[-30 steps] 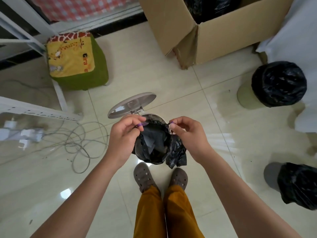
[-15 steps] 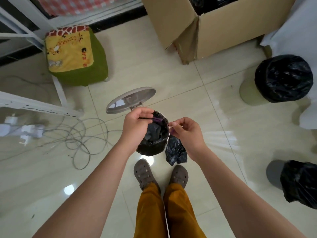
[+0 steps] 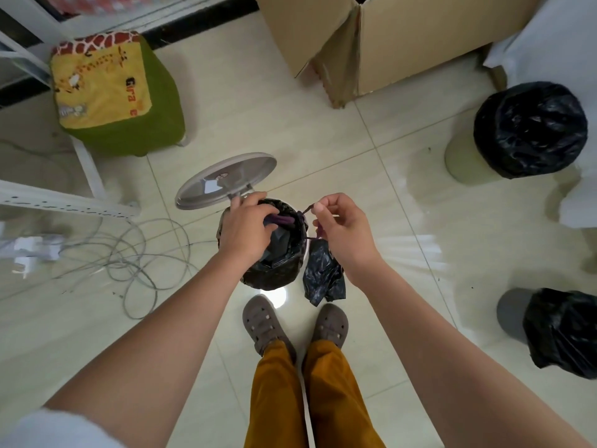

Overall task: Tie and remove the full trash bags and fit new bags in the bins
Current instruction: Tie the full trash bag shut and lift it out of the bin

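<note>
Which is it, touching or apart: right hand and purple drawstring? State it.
Touching. The head view shows the right hand pinching the purple drawstring between thumb and fingertips.

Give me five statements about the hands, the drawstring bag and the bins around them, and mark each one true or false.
1. The right hand pinches the purple drawstring of the black bag. True.
2. The lid of the bin under the hands is closed. False: it stands open, tipped back behind the bag.
3. The left hand hangs idle at the person's side. False: it grips the drawstring at the bag's mouth.
4. The pale green bin on the right holds a black bag. True.
5. The stool lies tipped on its side. False: it stands upright on the floor, cushion up.
</note>
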{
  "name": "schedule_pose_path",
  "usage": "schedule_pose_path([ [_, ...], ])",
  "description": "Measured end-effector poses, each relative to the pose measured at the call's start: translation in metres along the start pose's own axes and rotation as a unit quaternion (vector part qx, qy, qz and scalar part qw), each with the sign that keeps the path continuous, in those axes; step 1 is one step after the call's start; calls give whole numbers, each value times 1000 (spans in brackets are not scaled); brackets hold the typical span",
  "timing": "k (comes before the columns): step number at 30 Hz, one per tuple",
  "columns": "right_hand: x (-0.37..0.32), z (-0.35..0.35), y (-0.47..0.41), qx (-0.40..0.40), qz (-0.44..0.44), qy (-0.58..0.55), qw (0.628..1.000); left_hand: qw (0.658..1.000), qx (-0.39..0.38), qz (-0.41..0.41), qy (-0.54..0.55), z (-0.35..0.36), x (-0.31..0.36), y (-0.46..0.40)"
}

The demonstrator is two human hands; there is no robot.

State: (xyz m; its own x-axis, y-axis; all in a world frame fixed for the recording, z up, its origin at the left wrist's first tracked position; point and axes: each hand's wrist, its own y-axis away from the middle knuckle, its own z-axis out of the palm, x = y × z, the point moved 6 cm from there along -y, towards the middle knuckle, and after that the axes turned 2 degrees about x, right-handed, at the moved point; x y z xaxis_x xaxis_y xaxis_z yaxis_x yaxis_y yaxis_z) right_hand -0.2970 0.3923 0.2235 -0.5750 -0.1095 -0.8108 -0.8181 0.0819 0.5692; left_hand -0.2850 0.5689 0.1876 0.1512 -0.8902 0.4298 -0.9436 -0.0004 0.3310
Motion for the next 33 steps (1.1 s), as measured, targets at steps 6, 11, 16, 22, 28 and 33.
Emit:
schedule_pose_path([
  [6,-5,-3,-2,-6,7,-6,1000,997,-70,-41,0,-3,3,-2],
  [11,-20,2,-1,-18,-73,71,995,985,46,-61,157,-30,21,2],
  [16,-18,6,-6,-18,-62,71,995,958,-29,-182,219,0,11,15],
  [22,-21,13,-19,-72,-39,28,996,945,-181,-84,260,17,27,2],
  [28,-26,31,-28,-113,-23,6,993,951,-188,-15,244,15,36,-5],
  [33,-17,27,-40,-51,-20,7,998,946,-179,-68,262,19,22,-10],
])
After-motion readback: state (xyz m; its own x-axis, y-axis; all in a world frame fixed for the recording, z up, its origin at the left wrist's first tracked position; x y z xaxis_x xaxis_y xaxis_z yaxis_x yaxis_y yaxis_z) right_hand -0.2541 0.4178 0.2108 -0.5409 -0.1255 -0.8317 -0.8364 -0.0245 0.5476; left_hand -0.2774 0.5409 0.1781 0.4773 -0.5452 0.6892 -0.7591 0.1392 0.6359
